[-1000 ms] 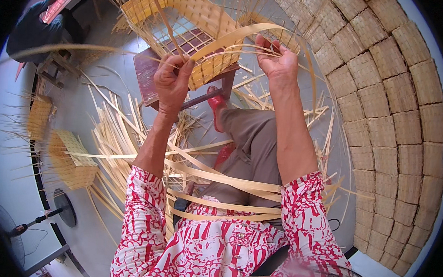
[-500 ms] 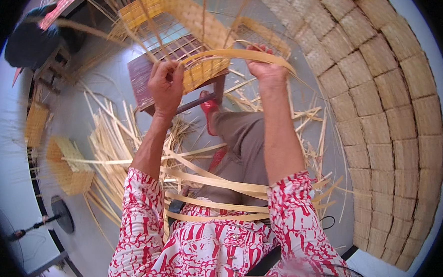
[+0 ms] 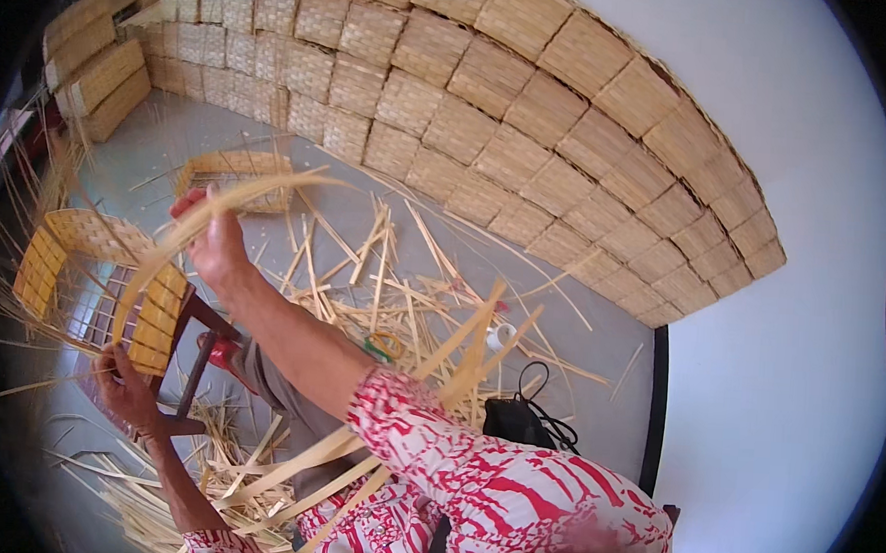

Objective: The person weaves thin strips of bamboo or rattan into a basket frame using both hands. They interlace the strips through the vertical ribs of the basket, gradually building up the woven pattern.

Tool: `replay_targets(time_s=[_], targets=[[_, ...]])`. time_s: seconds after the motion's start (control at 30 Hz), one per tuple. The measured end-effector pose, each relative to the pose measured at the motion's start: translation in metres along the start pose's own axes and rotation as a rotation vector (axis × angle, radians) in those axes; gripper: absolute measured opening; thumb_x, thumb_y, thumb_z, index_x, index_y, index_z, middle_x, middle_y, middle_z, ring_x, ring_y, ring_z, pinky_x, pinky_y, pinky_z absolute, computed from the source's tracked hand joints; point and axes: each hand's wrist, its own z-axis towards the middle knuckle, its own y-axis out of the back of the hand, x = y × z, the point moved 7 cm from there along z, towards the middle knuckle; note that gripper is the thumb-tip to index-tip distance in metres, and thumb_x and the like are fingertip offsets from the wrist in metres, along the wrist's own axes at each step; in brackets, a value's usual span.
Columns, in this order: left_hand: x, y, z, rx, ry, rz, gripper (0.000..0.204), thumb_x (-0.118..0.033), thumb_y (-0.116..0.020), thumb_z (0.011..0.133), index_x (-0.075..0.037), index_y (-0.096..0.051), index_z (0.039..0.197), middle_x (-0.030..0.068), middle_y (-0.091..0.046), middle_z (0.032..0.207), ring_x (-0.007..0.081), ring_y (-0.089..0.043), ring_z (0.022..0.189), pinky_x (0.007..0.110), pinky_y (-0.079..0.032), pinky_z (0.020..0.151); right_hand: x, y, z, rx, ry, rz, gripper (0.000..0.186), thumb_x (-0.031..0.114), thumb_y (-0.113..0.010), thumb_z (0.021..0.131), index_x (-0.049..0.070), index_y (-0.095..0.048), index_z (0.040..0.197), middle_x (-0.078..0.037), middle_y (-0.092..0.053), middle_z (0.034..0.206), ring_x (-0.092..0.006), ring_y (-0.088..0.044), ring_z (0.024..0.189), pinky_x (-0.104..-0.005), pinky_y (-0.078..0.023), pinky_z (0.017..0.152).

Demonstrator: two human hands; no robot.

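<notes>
A long flat pale strip [image 3: 148,266], like split bamboo or cane, arches between my hands. Its lower end meets my left hand [image 3: 131,395], whose fingers are pinched on it beside the corner of a half-woven yellow basket [image 3: 160,322]. Higher up, the strip crosses my right hand [image 3: 216,245], which is closed around it with the free end reaching past. Long unwoven stakes fan out from the basket. It rests on a low dark-brown stool [image 3: 193,311]. More strips [image 3: 328,461] lie across my lap.
Loose strips [image 3: 379,253] litter the grey floor. Another shallow woven basket [image 3: 268,182] lies beyond my right hand. A tall wall of stacked woven baskets [image 3: 451,117] runs along the back. On the floor to the right are a black bag with a cord [image 3: 516,421] and a white roll [image 3: 501,337].
My view has swung to the right, so the basket and both hands now appear farther left. My right hand has lifted the strip into a higher arch, while my left stays by the basket.
</notes>
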Motion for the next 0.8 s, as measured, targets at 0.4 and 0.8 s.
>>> replay_targets(time_s=[0.4,0.8], targets=[[-0.055,-0.006,0.013,0.029,-0.122,0.129,0.006,-0.008,-0.068,0.091,-0.002,-0.068,0.09,0.0057,-0.06,0.079,0.0116,-0.056,0.067,0.027,-0.044,0.061,0.031,-0.067,-0.059,0.414,1.105,-1.311,0.024,0.026,-0.068,0.092,0.002,-0.067,0.093,-0.011,-0.066,0.085,-0.0272,-0.064,0.084,-0.0405,-0.049,0.085],[-0.005,0.073,0.059,0.4,-0.027,0.192,0.011,-0.009,-0.071,0.087,0.001,-0.068,0.085,0.0059,-0.062,0.077,0.0152,-0.056,0.071,0.031,-0.046,0.066,-0.002,-0.08,-0.053,0.912,1.153,-1.894,0.014,0.022,-0.062,0.077,0.011,-0.07,0.078,-0.011,-0.066,0.079,-0.0338,-0.062,0.084,-0.0491,-0.043,0.084]])
